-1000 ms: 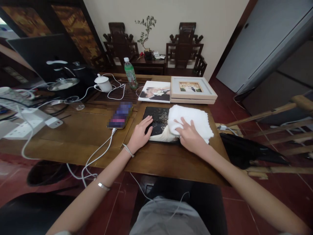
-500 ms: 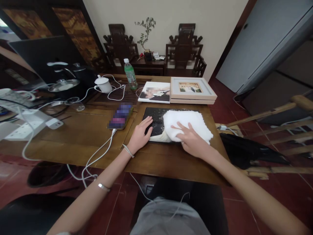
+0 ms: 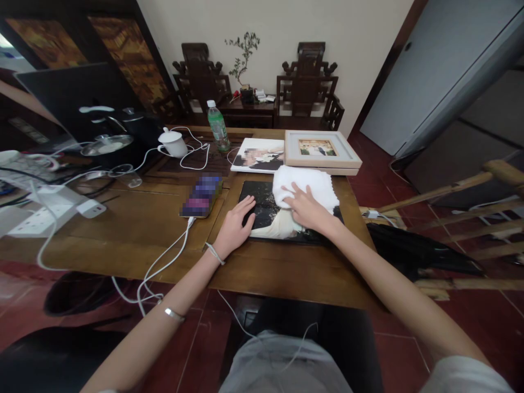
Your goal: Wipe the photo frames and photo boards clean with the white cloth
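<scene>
A dark photo panel point(image 3: 262, 196) with a pale dress-like shape in its picture lies flat on the wooden table in front of me. My left hand point(image 3: 235, 222) rests with fingers stretched out on its left edge. On the panel's upper right part lies a folded white towel point(image 3: 319, 185), reaching past the far edge. My right hand point(image 3: 308, 208) presses down on the towel and holds it, fingers somewhat apart on top; the thumb is hard to make out. The towel and right hand hide part of the picture.
Behind the panel lie a white photo print point(image 3: 256, 154) and a light wooden frame point(image 3: 323, 152). Left are a charging phone point(image 3: 201, 196), a green bottle point(image 3: 218, 126), a lidded cup point(image 3: 173, 143), a power strip point(image 3: 51, 210) and loose cables. Another person's arm point(image 3: 27, 101) shows far left.
My right hand and the towel have moved away from me and slightly left, uncovering the panel's lower right part. My left hand stays in place.
</scene>
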A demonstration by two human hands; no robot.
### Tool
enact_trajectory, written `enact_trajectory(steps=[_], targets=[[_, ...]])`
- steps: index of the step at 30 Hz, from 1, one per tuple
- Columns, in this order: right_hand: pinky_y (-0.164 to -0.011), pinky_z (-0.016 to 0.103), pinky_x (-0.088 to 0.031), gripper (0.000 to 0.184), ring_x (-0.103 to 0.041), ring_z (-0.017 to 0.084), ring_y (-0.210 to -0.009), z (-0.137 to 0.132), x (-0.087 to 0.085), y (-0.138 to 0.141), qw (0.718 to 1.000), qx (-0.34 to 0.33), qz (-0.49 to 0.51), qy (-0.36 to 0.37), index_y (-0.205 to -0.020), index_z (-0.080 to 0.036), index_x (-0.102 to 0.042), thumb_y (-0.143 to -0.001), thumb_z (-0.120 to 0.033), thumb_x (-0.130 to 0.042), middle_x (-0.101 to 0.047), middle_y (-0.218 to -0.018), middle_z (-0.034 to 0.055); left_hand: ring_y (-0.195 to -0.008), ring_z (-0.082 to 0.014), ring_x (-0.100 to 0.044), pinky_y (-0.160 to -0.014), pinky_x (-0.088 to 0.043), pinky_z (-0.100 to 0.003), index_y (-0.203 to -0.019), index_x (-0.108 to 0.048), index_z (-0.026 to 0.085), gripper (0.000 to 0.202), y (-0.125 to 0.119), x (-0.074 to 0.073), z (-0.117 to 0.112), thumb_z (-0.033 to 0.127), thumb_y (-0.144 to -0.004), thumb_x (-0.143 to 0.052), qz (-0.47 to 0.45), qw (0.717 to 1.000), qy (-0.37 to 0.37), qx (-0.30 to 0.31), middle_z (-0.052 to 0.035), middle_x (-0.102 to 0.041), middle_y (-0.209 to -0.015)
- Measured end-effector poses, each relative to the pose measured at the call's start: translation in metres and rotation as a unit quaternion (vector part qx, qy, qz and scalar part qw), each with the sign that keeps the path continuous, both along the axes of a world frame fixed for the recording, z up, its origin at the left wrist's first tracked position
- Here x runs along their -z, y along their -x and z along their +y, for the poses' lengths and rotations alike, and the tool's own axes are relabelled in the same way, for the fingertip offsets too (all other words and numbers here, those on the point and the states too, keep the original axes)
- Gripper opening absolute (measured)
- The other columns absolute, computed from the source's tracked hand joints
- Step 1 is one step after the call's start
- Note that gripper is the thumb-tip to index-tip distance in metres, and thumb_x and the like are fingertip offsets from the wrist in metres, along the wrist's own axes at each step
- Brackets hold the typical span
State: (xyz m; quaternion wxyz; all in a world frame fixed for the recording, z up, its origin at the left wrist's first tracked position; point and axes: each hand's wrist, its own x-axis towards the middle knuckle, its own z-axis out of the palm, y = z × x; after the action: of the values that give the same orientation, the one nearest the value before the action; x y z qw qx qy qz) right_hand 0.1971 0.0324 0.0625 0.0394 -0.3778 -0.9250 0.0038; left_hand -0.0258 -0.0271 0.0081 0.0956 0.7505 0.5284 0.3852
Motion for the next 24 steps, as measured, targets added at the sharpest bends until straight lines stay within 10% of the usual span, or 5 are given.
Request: enact_trajectory(steps=[10, 24], targets=[[-0.107, 0.068, -0.020, 0.044, -0.017, 0.038, -0.140, -0.108, -0.002, -0.014, 0.993, -0.105, 0.004, 0.049, -0.099, -0.016, -0.069, -0.068, 0.002, -0.043, -0.035, -0.150, 0.0105, -0.131, -0.0245, -0.045, -0.111, -0.035, -0.047, -0.122, -0.059, 0.013, 0.036, -0.001, 0.000, 0.000, 0.024, -0.090, -0.045, 0.009, 1.000, 0.003, -0.002, -0.0127, -0.055, -0.135], [-0.103, 0.069, -0.024, 0.047, -0.024, 0.036, -0.139, -0.020, 0.004, -0.022, 0.998, 0.054, 0.024, -0.002, -0.110, -0.013, -0.062, -0.070, 0.000, -0.041, -0.040, -0.147, 0.0122, -0.131, -0.0245, -0.044, -0.111, -0.034, -0.047, -0.122, -0.059, 0.015, 0.036, 0.000, 0.000, 0.000, 0.026, -0.090, -0.046, 0.000, 1.000, 0.001, 0.002, -0.0119, -0.054, -0.135]])
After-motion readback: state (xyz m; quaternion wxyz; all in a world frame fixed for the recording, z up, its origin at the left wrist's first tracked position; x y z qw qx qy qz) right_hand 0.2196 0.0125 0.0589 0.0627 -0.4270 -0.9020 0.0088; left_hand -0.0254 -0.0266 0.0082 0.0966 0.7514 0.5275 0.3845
